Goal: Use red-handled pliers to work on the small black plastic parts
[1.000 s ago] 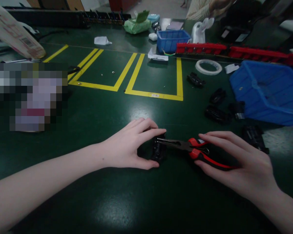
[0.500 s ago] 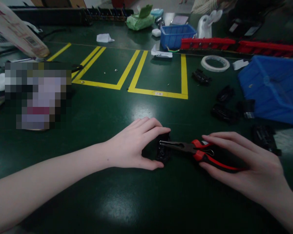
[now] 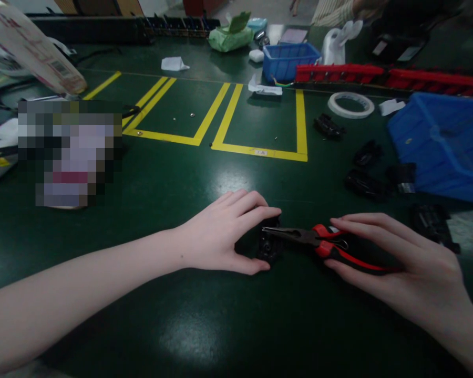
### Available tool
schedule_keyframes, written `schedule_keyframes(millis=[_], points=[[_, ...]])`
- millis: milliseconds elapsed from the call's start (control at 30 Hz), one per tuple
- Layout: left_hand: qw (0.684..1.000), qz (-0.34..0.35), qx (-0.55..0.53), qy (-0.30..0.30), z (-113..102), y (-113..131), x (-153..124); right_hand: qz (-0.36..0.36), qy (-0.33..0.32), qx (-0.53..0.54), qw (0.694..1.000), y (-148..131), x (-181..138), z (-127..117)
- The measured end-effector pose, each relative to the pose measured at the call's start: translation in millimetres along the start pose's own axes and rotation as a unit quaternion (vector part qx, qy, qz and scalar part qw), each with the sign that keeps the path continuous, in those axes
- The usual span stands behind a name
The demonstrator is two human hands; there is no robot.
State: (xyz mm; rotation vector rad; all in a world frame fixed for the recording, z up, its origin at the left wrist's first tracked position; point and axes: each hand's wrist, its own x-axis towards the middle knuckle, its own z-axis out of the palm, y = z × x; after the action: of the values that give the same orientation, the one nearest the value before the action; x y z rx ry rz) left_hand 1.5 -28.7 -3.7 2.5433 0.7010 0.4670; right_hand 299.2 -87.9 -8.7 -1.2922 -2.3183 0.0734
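Note:
Thumb and index finger of my left hand [image 3: 230, 233] grip a small black plastic part [image 3: 268, 247] at its far and near ends, against the green tabletop. Long-nose pliers [image 3: 299, 236] with red and black handles lie in my right hand [image 3: 413, 268], its fingers and thumb closed around the grips. The plier jaws point left, and their tips reach over the upper area of the black part. Whether the tips pinch anything there is too small to tell.
Several similar black parts [image 3: 364, 184] lie at the right beside a large blue bin [image 3: 445, 142]. Behind them are a tape roll [image 3: 350, 105], a small blue basket [image 3: 289, 62] and red strips [image 3: 339, 73]. Yellow tape outlines [image 3: 260, 152] mark the table. A striped sleeve [image 3: 333, 11] shows at the back.
The whole view has shifted slightly, so everything sits a little further right. My hands, the pliers and the black part keep nearly the same positions relative to each other.

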Motion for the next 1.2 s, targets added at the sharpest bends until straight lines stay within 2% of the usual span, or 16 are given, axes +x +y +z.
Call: schedule_keyframes(millis=[233, 567, 767, 1200], points=[[1.000, 0.009, 0.006, -0.002, 0.1, -1.4, 0.1, -0.010, 0.001, 0.009, 1.000, -0.5, 1.0, -1.2], [1.000, 0.009, 0.015, -0.002, 0.0, 0.0, 0.8, -0.087, 0.013, -0.032, 0.996, -2.6, 0.6, -0.5], [1.000, 0.006, 0.019, -0.009, -1.8, -0.4, 1.1, -0.089, -0.002, -0.022, 0.996, -3.9, 3.4, 2.3], [0.999, 0.004, 0.027, -0.032, -4.7, -0.6, 3.4, -0.114, -0.006, -0.078, 0.990, -3.2, 7.9, -2.2]])
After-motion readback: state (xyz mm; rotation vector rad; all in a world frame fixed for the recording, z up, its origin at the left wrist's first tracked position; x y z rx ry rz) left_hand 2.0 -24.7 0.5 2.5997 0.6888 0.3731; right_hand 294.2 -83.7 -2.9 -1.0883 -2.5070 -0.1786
